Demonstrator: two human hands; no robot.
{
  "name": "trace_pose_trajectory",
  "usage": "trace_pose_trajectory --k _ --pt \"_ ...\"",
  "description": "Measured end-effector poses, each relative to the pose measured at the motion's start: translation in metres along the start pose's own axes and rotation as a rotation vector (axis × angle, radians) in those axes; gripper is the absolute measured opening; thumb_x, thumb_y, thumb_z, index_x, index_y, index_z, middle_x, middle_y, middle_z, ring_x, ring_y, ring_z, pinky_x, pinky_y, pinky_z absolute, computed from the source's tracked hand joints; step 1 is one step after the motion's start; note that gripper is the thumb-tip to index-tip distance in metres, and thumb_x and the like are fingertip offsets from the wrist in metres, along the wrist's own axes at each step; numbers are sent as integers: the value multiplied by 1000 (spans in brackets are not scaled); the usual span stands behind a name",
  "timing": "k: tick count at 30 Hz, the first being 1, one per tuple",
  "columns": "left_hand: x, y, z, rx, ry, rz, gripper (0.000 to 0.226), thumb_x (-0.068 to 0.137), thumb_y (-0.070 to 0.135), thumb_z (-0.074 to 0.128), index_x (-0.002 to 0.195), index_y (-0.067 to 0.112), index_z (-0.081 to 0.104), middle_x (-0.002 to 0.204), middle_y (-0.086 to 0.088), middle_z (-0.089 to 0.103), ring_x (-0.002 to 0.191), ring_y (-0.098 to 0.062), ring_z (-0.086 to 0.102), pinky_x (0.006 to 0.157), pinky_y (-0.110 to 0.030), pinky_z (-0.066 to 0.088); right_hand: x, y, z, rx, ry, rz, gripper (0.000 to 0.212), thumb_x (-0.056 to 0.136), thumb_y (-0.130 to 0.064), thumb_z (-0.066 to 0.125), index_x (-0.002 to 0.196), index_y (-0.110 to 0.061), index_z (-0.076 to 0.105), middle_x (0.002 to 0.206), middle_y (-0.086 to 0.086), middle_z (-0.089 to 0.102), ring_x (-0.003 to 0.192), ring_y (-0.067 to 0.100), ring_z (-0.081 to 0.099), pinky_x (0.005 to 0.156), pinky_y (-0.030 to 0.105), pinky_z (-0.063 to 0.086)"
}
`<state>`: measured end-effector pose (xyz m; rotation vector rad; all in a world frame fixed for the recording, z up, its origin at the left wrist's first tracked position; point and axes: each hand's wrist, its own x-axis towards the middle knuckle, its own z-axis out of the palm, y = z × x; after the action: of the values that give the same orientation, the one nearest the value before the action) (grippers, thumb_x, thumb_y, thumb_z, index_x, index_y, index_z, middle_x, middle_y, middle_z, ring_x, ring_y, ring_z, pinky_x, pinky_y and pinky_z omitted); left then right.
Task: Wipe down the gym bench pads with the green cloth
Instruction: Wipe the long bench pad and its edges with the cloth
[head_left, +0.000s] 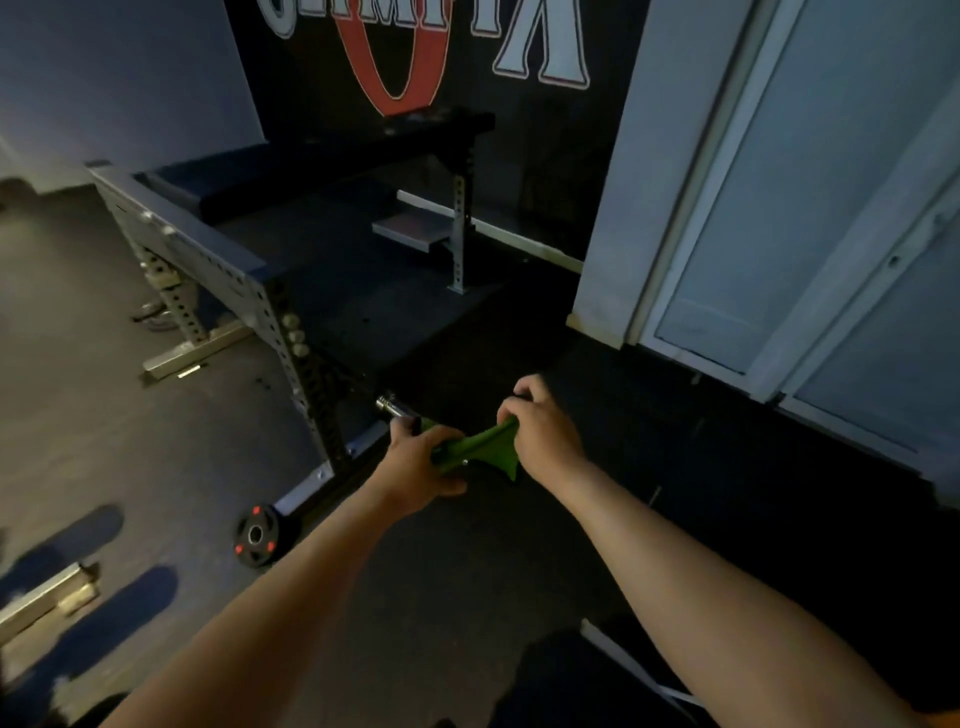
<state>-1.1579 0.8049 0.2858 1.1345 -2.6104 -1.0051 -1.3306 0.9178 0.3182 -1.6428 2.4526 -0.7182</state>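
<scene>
Head view is showing the green cloth (478, 449) stretched between both hands, held in the air above the dark floor (519, 561). The left hand (423, 470) is gripping its left end with curled fingers; the right hand (543, 434) is pinching the right end. The gym bench pad (332, 166) is sitting well apart, farther back beside the perforated steel rack (208, 260). A weight plate (256, 535) is lying on the floor near the rack's foot. Risk, as I judge it: in this dim light the person could trip on the plate or rack foot while walking to the pad.
</scene>
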Motion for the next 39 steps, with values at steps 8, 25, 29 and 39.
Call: trace_pose_trajectory --k 8,25,29,39 --pt "169 -9 -48 70 247 92 25 97 25 64 120 18 72 157 -17 22 142 -35 33 114 -37 39 161 35 7 270 140 103 25 99 -11 52 116 -27 46 127 0 29 95 13 53 65 19 51" --pt "571 73 -86 24 308 -13 21 101 25 57 118 25 69 100 9 68 74 1 57 61 -12 39 559 241 -16 232 -276 105 48 89 -1 59 130 -26 60 134 4 45 122 24 48 98 38 50" --pt "658 74 -102 69 330 -96 21 102 26 54 119 25 67 102 6 70 75 -2 56 63 -18 42 653 269 -13 5 -109 -36 29 94 -8 52 116 -21 67 117 5 59 108 27 52 92 39 49" --pt "859 47 -143 32 279 -105 27 101 18 56 127 22 62 117 -3 67 104 -18 64 95 -38 54 870 322 6 -92 -236 -141 25 90 -11 56 109 -27 61 113 4 55 109 28 46 94 40 36"
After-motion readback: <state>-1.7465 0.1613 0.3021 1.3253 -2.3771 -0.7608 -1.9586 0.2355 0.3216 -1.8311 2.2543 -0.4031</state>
